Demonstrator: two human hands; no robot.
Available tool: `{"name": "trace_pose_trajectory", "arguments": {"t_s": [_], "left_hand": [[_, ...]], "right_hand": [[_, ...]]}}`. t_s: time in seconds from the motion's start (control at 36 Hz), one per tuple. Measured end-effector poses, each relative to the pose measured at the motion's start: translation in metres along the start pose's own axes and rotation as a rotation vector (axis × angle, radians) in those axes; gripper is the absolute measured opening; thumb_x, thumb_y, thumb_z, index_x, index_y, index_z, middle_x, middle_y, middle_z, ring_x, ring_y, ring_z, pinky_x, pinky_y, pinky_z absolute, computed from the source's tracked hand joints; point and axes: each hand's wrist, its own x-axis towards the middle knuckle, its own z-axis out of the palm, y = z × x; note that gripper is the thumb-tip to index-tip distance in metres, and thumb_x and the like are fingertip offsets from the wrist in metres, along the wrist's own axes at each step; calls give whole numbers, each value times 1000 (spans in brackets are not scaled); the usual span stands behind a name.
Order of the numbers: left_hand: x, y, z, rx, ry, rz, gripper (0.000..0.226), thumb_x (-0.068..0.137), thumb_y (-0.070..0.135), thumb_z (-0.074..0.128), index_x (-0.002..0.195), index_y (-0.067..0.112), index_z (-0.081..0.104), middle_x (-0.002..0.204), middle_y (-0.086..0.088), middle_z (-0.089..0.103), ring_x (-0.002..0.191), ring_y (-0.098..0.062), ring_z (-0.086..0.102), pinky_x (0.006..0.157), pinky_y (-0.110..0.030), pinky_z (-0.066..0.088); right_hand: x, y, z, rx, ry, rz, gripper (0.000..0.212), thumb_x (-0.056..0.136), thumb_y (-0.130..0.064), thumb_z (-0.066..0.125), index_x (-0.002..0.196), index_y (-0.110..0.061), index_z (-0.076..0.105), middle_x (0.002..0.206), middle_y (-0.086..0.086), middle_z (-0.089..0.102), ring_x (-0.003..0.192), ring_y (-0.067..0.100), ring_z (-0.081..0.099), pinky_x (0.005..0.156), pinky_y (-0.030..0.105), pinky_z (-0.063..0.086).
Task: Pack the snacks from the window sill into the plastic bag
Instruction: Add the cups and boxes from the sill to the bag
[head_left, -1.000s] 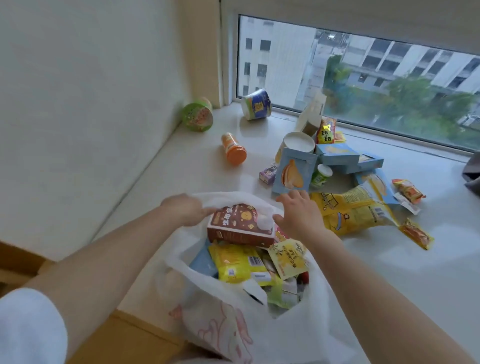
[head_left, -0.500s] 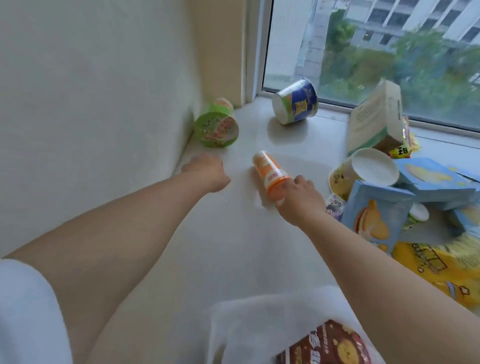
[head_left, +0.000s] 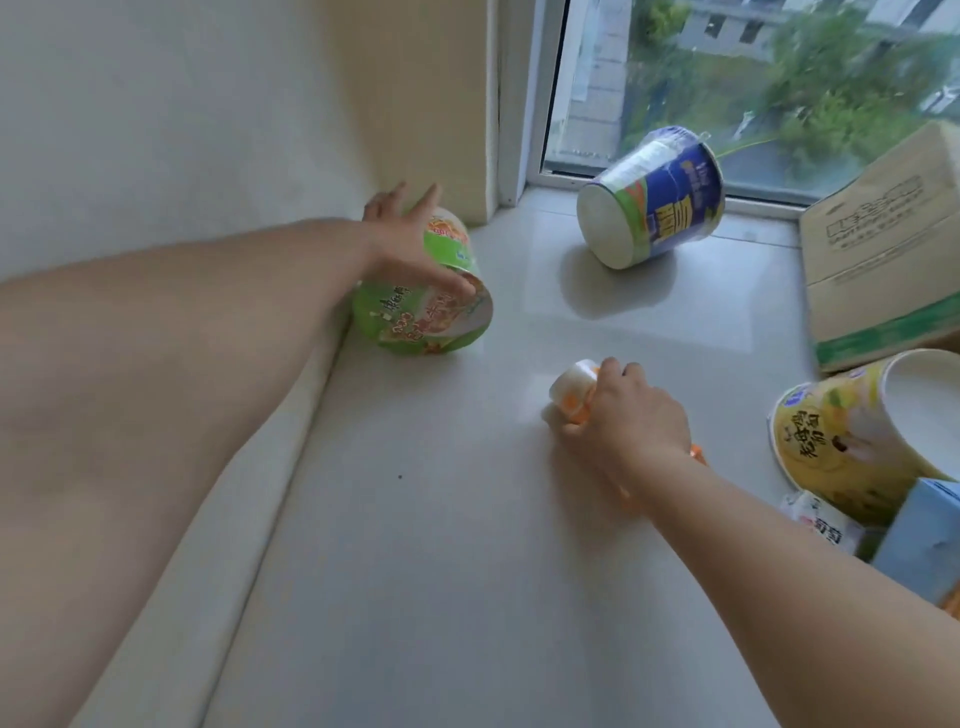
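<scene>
My left hand (head_left: 402, 241) lies over a green noodle cup (head_left: 423, 306) that rests on its side against the left wall; the fingers are spread across its top and touch it. My right hand (head_left: 626, 415) is closed around a small orange tube snack (head_left: 571, 392) lying on the white window sill (head_left: 467, 571). A blue noodle cup (head_left: 657, 200) lies tipped over by the window. A yellow noodle cup (head_left: 852, 431) lies on its side at the right. The plastic bag is out of view.
A cardboard box (head_left: 883, 249) leans at the far right by the window. A light blue box (head_left: 919, 535) and a small white packet (head_left: 823, 525) sit at the right edge. The wall bounds the sill on the left, the window pane at the back.
Both hands left the bag and reached forward across the sill. The left hand came onto the green cup; the right hand closed on the orange tube. The view moved forward, dropping the bag from sight.
</scene>
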Motion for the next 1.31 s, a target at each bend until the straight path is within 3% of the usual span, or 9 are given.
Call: {"name": "trace_pose_trajectory", "arguments": {"t_s": [0.19,0.56,0.67,0.81,0.92,1.0,1.11,1.17,1.31], "left_hand": [[31,2,0,43,-61,37,99,68,51,75,145,47,15,153,-9,9,139,-36,15,111,-41,29],[-92,12,61,-217,14,-196,98,70,47,72,148,37,12,148,-17,11,136,-41,17,110,-43,27],[-153,18,75,-371,106,-298,97,68,46,74,146,35,16,143,-16,18,132,-39,26,106,-39,32],[-218,42,70,-707,230,-285,98,67,46,77,146,36,20,141,-12,22,128,-33,36,109,-42,36],[-271,83,55,-865,291,-154,97,65,45,78,145,32,26,140,-11,28,122,-28,43,104,-42,43],[-313,116,53,-939,268,-15,102,51,54,79,139,34,33,137,-9,38,119,-26,48,101,-43,46],[-363,161,65,-1007,251,106,96,57,44,82,140,35,34,134,-7,36,115,-20,44,97,-34,45],[-390,184,74,-1057,215,163,102,46,54,83,135,40,36,134,-6,40,117,-22,49,97,-41,49],[-448,225,108,-1113,182,260,104,37,67,83,130,48,38,134,-5,40,122,-26,50,94,-51,50]], "right_hand": [[11,-2,0,-9,44,-16,58,81,-54,58,119,-14,40,116,6,50,101,32,57,69,32,33],[-61,1,16,-48,-50,-131,59,79,-33,67,127,-14,38,124,5,44,111,27,51,76,32,37],[-107,17,-2,223,10,-61,62,76,-35,67,126,-12,40,124,7,45,110,29,51,76,33,39],[-161,49,-68,993,194,154,56,74,-34,74,118,-14,47,114,4,54,100,23,55,83,34,46],[-219,102,-100,1439,71,160,56,68,-41,79,115,-22,54,109,3,64,101,24,62,89,45,52],[-270,145,-106,1527,23,132,50,69,-34,79,112,-23,55,108,7,65,102,28,63,87,51,53],[-332,197,-105,1481,85,142,31,79,-22,73,101,-31,53,102,-1,62,96,21,60,85,43,52],[-361,222,-99,1504,123,172,29,79,-21,73,96,-32,52,101,-1,60,94,18,59,89,44,51],[-419,278,-74,1540,173,237,48,76,-23,75,118,-25,51,112,2,60,104,24,57,92,47,49]]}}
